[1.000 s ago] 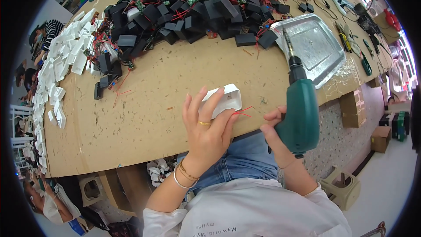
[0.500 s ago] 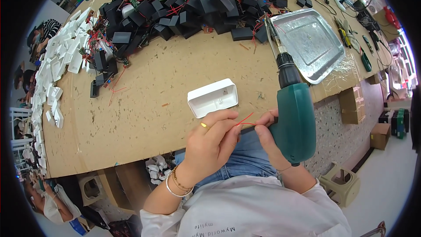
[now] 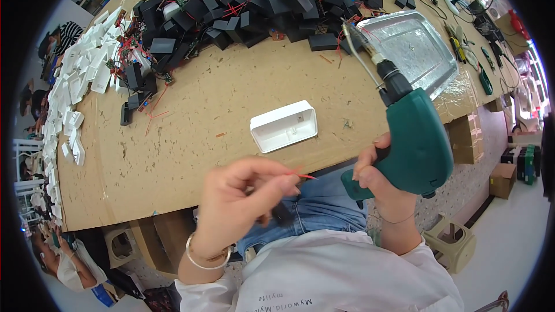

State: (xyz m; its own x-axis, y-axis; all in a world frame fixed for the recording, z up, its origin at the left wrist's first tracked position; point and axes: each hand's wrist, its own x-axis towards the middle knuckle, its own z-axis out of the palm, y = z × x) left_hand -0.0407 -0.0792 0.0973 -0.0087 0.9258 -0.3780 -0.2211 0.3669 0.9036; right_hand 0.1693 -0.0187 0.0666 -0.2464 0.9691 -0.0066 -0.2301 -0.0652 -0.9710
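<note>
A short red wire (image 3: 305, 176) with a bare tip is pinched between the thumb and forefinger of my left hand (image 3: 234, 199). Below that hand shows a dark block (image 3: 282, 214), partly hidden; I cannot tell whether the fingers hold it too. My right hand (image 3: 378, 179) is wrapped round the handle of a green soldering gun (image 3: 419, 138). The gun's metal tip and thin curved feed tube point away, toward the silver tray's near-left side. Just beyond my hands, an open white plastic case (image 3: 284, 136) rests on the cardboard-covered table, touched by neither hand.
Black boxes (image 3: 231, 23) with red wires and green circuit boards are heaped at the back. White cases (image 3: 98, 60) pile along the left. A shallow metal tray (image 3: 425, 40) lies at the right, beyond it pliers (image 3: 455, 46) and cables. A stool (image 3: 454, 240) stands below right.
My right hand has let go of the wire and now grips the soldering gun's handle, swung right with its tip tilted left. My left hand has moved left and down with the wire.
</note>
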